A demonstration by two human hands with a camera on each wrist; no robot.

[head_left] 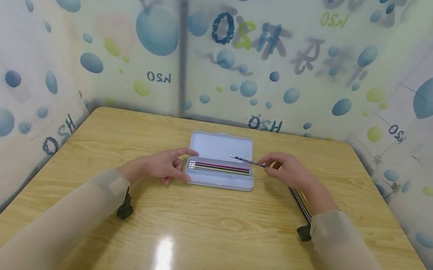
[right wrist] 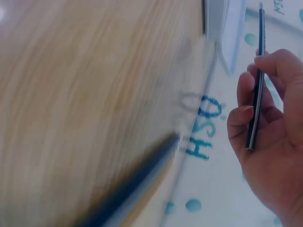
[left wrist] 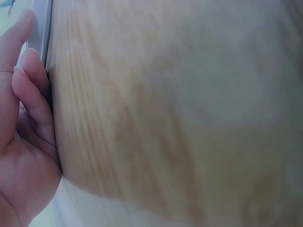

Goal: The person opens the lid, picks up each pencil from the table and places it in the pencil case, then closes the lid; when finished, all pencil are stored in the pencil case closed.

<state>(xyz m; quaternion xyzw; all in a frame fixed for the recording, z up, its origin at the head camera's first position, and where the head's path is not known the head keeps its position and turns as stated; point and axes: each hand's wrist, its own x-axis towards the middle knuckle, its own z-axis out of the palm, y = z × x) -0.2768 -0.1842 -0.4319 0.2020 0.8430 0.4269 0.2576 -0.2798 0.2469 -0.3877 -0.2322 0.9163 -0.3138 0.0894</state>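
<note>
A pale pencil case (head_left: 218, 185) lies with its lid (head_left: 221, 146) folded back. Several pencils (head_left: 220, 168) lie side by side in its long far compartment, white ends to the left. My left hand (head_left: 163, 164) is at the case's left end, index finger and thumb extended along its edge; in the left wrist view the hand (left wrist: 23, 123) is beside the case's side. My right hand (head_left: 287, 169) pinches a dark pencil (head_left: 247, 161) just past the case's right end, white end pointing left. The right wrist view shows that pencil (right wrist: 257, 90) between thumb and fingers.
More pencils (head_left: 301, 204), dark and yellow, lie on the wooden table (head_left: 203, 226) beneath my right forearm. One blurs large across the right wrist view. Patterned walls (head_left: 230, 71) stand along the table's back and sides.
</note>
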